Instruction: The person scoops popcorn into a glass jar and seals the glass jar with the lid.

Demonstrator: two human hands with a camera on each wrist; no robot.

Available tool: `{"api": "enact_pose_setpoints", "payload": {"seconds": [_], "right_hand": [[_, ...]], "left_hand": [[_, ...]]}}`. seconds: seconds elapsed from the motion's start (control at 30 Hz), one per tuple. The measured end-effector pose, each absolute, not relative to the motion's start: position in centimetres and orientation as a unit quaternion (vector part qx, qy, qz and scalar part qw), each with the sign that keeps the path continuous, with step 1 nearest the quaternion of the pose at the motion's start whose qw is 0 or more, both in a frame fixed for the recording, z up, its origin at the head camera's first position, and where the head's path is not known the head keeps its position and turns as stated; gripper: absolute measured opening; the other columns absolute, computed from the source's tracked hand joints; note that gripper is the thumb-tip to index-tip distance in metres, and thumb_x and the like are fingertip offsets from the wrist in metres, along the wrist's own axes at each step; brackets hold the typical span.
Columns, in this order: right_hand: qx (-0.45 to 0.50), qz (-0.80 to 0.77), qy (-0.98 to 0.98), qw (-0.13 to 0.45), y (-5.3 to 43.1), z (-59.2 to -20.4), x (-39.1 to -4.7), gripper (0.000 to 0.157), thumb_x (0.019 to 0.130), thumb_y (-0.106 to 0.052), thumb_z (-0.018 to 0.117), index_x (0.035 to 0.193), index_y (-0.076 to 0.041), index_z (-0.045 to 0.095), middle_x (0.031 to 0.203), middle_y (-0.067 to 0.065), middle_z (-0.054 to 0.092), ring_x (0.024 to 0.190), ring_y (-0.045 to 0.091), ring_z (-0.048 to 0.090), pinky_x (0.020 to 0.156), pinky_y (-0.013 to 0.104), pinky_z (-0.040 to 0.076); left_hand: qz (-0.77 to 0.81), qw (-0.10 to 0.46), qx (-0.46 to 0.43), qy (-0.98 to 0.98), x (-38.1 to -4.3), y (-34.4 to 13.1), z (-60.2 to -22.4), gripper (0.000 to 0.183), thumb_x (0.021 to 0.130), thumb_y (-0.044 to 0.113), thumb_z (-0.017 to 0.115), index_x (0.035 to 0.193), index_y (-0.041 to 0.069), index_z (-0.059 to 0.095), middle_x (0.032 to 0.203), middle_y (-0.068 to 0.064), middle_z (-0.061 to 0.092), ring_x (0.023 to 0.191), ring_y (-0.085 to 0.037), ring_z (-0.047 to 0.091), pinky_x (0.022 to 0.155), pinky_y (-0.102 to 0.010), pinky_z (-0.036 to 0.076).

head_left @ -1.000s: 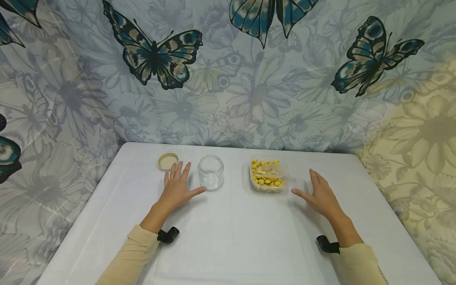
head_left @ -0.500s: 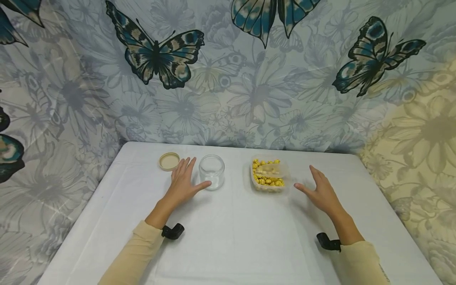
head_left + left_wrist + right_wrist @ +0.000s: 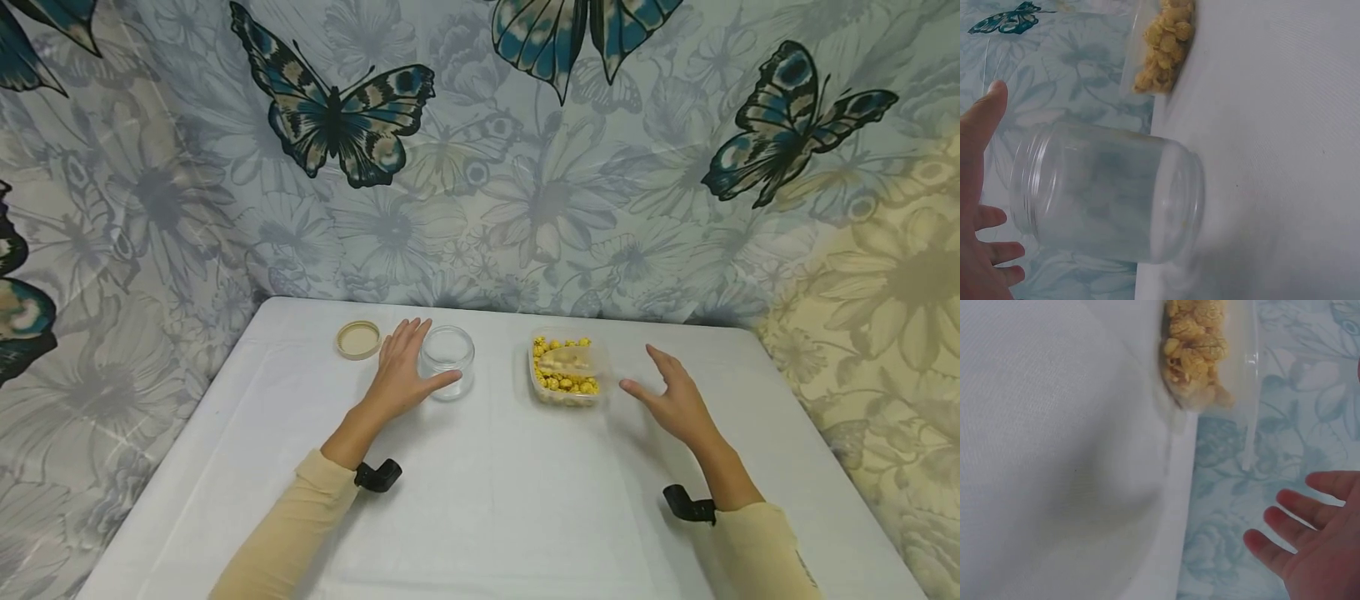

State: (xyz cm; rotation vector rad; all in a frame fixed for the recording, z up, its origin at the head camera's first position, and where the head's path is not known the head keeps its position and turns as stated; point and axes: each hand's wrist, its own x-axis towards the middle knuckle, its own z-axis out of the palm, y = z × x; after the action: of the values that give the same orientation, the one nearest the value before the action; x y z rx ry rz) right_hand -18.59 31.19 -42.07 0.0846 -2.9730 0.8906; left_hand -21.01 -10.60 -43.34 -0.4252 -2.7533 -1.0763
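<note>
Bringing the left hand (image 3: 402, 382) across beside the upright glass jar (image 3: 459, 354) on the counter (image 3: 495, 500), with thumb and fingers apart, seemingly within grasping reach, holding nothing and without clear contact. Leaving the gold-rimmed lid (image 3: 358, 342), partly covered a second ago, in full sight left of the jar. Keeping the right hand (image 3: 678, 407) almost in place near the tub (image 3: 564, 402) of yellow popcorn (image 3: 567, 384), fingers likewise apart. Showing no evident move of jar, lid or tub.

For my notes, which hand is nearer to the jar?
Left. The left hand is close beside the jar; the right hand is farther away, beyond the popcorn box.
</note>
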Motion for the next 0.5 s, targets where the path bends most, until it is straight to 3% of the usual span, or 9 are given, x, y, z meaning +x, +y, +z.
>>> {"api": "enact_pose_setpoints", "payload": {"seconds": [0.13,0.5], "right_hand": [[0.031,0.295,-0.955,0.028,31.2,-41.9,-18.6,0.086,0.094,-0.046,0.060,0.153,0.003,0.020,0.151,0.034,0.028,0.135,0.053,0.032,0.104,0.067,0.035],[0.052,0.308,-0.949,0.034,31.0,-41.5,-19.4,0.082,0.095,-0.043,0.060,0.151,0.006,0.025,0.147,0.034,0.035,0.134,0.050,0.034,0.105,0.065,0.036]], "left_hand": [[-0.368,0.081,-0.153,-0.914,-21.3,-9.9,-42.8,0.095,0.080,0.051,0.074,0.152,0.008,0.030,0.157,-0.018,0.029,0.150,-0.035,0.015,0.121,-0.060,0.008],[-0.383,0.070,-0.173,-0.905,-22.1,-7.8,-41.5,0.094,0.079,0.049,0.076,0.152,0.010,0.032,0.158,-0.016,0.028,0.150,-0.032,0.018,0.123,-0.055,0.009]]}}
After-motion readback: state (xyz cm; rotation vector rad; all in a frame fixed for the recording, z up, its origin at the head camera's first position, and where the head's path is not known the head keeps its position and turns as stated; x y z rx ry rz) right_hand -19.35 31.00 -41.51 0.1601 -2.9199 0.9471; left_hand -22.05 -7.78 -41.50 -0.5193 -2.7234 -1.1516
